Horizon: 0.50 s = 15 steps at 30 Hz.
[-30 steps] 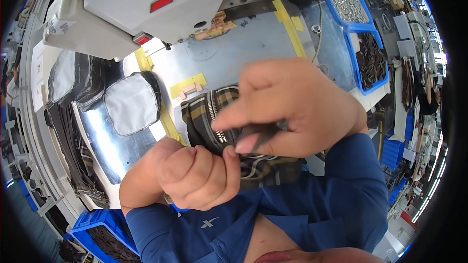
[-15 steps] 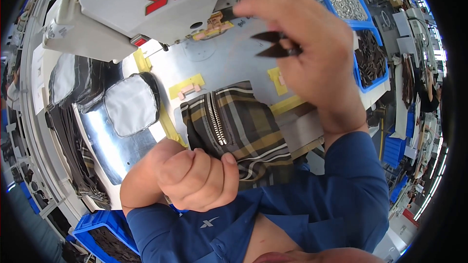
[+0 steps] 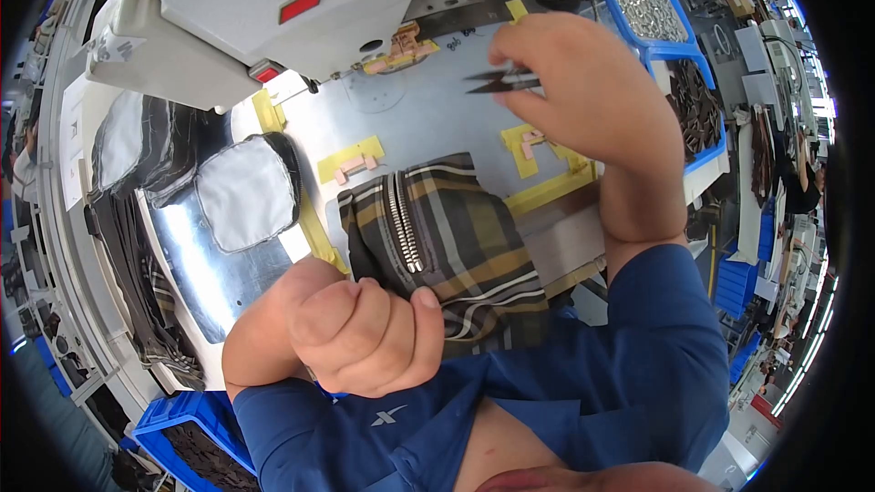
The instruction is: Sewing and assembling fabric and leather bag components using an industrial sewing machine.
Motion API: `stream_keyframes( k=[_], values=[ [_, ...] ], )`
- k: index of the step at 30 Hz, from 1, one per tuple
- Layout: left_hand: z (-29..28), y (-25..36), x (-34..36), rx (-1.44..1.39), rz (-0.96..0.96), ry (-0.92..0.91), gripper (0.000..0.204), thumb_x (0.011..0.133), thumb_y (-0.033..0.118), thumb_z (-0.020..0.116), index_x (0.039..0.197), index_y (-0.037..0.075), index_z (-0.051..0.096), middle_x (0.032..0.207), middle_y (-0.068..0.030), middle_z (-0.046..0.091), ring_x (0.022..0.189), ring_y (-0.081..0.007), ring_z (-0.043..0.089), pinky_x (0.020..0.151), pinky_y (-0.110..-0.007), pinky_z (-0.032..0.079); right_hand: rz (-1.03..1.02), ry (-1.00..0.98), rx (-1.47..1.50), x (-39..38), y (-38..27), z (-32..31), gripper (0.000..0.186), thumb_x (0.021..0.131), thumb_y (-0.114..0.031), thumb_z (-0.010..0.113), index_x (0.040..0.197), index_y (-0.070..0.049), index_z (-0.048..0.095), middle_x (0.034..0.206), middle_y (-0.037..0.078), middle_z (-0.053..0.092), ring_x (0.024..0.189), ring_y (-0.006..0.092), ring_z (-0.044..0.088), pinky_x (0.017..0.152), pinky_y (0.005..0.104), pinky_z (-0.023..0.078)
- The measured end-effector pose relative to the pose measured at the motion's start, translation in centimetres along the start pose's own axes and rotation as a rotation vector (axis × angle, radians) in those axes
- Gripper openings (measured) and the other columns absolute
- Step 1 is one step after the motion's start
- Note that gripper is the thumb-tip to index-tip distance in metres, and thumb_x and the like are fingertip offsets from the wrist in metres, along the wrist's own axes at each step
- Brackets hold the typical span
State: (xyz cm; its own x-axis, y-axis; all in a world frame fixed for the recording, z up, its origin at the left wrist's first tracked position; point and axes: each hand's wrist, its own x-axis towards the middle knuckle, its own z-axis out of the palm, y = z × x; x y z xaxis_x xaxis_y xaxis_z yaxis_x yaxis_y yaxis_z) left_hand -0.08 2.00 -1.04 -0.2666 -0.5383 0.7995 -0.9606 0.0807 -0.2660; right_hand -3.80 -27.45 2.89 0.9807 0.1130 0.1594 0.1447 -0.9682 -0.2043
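Note:
A plaid fabric piece (image 3: 474,255) in dark grey, olive and white lies before me, with a metal zipper (image 3: 403,228) set in its left part. My left hand (image 3: 369,337) is closed in a fist at the near left of the fabric, its thumb against the cloth; what lies inside the fingers is hidden. Beyond the fabric, my right hand (image 3: 583,91) holds dark thread snips (image 3: 501,82) over the metal work plate (image 3: 428,128). The blades point left, slightly apart, and touch no cloth.
A white sewing machine head (image 3: 273,18) stands at the far left. Yellow tape (image 3: 351,159) marks the plate. Padded grey-white pieces (image 3: 244,191) lie to the left. Blue bins of metal parts (image 3: 647,14) and brown strips (image 3: 693,109) sit right; another blue bin (image 3: 169,419) stands lower left.
My right hand has shifted slightly toward me and turned, and the snips' blades appear closer together. My left hand and the plaid fabric have hardly moved.

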Motion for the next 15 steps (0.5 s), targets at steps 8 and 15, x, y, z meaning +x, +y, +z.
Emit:
stream_keyframes(
  k=[8, 15],
  values=[
    [-3.0, 0.5, 1.7, -0.115, -0.3, -0.272, 0.038, 0.066, -0.001, 0.074, 0.103, 0.007, 0.067, 0.092, -0.004, 0.057, 0.079, -0.0224, 0.056, 0.066, -0.037, 0.047, -0.558, -0.09, 0.439, -0.2, -3.9, 0.4, 0.039, 0.074, -0.013, 0.076, 0.112, -0.005, 0.069, 0.105, 0.007, 0.068, 0.101, 0.0283, 0.066, 0.087, 0.0384, 0.05],
    [-2.1, 0.1, 2.0, 0.006, -0.115, -0.143, 0.036, 0.064, 0.002, 0.075, 0.098, 0.014, 0.071, 0.084, -0.0002, 0.054, 0.073, -0.0194, 0.054, 0.062, -0.036, 0.044, -0.717, 0.637, 0.207, 0.0, -4.5, 1.3, 0.018, 0.076, -0.01, 0.073, 0.094, -0.009, 0.073, 0.091, 0.004, 0.071, 0.081, 0.0218, 0.067, 0.069, 0.035, 0.05]
  ],
)
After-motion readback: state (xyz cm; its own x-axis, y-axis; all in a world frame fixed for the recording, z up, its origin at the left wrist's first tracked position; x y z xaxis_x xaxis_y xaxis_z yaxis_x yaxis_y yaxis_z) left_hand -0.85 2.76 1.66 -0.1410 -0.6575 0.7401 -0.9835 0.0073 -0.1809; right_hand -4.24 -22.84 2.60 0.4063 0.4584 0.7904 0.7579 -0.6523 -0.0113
